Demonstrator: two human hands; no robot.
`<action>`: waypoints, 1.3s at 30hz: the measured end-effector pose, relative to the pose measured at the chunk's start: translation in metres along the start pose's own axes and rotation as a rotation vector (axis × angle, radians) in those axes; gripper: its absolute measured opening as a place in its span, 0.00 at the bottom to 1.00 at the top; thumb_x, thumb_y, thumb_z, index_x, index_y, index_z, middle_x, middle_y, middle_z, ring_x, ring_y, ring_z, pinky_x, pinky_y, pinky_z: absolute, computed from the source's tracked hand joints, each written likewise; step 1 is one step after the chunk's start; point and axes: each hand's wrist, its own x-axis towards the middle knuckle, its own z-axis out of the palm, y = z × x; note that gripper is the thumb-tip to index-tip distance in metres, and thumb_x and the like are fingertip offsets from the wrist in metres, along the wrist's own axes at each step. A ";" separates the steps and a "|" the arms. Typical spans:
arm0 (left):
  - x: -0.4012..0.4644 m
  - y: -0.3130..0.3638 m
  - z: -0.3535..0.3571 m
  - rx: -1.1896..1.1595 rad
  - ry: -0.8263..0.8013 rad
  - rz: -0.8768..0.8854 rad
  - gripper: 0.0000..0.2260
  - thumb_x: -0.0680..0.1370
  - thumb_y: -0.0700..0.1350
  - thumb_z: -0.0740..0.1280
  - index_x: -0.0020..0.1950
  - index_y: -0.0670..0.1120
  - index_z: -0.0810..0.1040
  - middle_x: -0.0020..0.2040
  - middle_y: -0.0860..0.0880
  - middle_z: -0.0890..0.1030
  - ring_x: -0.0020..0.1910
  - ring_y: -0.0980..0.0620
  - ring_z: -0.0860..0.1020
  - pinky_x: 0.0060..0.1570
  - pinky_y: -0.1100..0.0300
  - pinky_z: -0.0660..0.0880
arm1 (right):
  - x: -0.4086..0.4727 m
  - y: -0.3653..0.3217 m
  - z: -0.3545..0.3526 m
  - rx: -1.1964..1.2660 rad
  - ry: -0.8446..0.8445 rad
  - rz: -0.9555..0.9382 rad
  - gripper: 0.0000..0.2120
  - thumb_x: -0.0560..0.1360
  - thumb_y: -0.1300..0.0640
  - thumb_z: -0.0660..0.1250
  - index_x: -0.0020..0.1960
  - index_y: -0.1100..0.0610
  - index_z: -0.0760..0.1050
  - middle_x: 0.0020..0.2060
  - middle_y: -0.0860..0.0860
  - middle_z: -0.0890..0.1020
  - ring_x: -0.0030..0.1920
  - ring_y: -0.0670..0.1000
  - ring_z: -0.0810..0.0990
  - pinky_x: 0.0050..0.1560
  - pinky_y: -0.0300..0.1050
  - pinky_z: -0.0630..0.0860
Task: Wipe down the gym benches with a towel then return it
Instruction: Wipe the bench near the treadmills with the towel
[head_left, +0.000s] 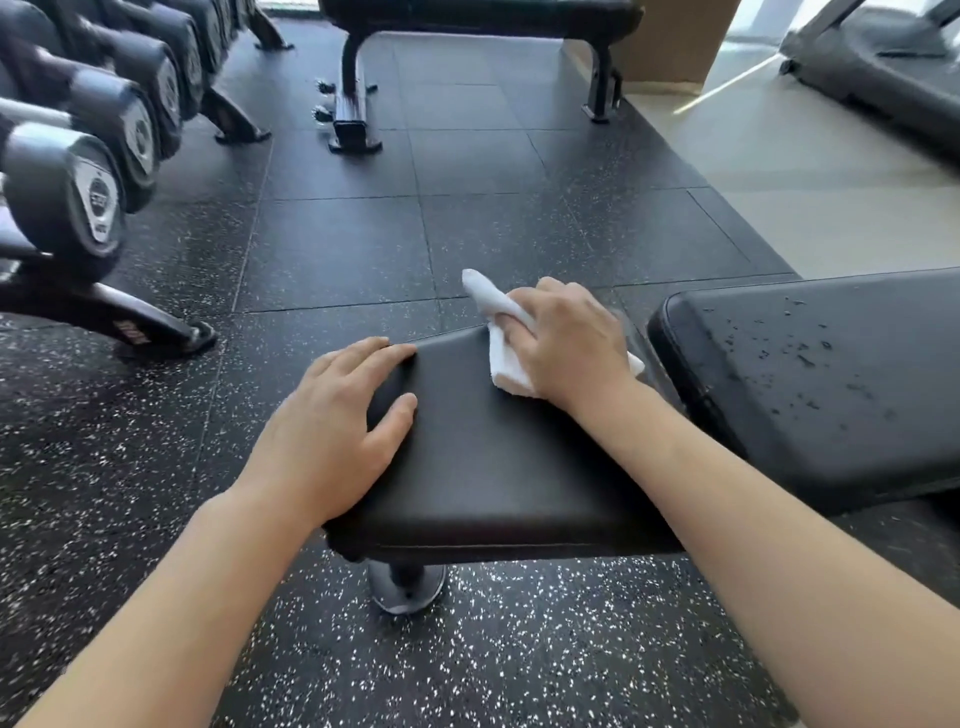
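right hand (566, 343) fingers curled round a white towel (506, 358) on the far right corner of the black bench seat pad (498, 467), left hand (332, 426) flat on its left edge, fingers relaxed, dumbbell rack (93, 182) far left, cap and foot lettering too blurry to read

Two hands (332, 431), one towel (506, 364), two benches (498, 457), one treadmill (883, 62).
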 end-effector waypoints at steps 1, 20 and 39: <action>-0.002 -0.005 -0.002 -0.024 0.000 -0.029 0.24 0.80 0.60 0.59 0.77 0.60 0.68 0.77 0.57 0.69 0.75 0.52 0.67 0.74 0.46 0.67 | -0.003 -0.009 0.002 0.011 -0.014 -0.028 0.13 0.82 0.43 0.61 0.52 0.48 0.80 0.45 0.45 0.75 0.53 0.53 0.74 0.46 0.48 0.66; 0.008 -0.027 0.004 -0.217 0.044 -0.018 0.24 0.77 0.57 0.63 0.74 0.58 0.71 0.69 0.63 0.74 0.68 0.61 0.72 0.69 0.61 0.66 | -0.024 0.030 -0.028 0.051 -0.038 -0.119 0.10 0.80 0.44 0.67 0.57 0.46 0.83 0.42 0.46 0.76 0.50 0.52 0.77 0.53 0.53 0.75; 0.017 -0.018 0.005 -0.180 0.061 -0.069 0.21 0.79 0.56 0.65 0.72 0.60 0.73 0.67 0.60 0.77 0.66 0.55 0.74 0.66 0.56 0.69 | -0.011 0.025 -0.037 -0.070 0.173 -0.077 0.12 0.74 0.53 0.71 0.57 0.50 0.75 0.33 0.48 0.75 0.40 0.62 0.79 0.39 0.50 0.76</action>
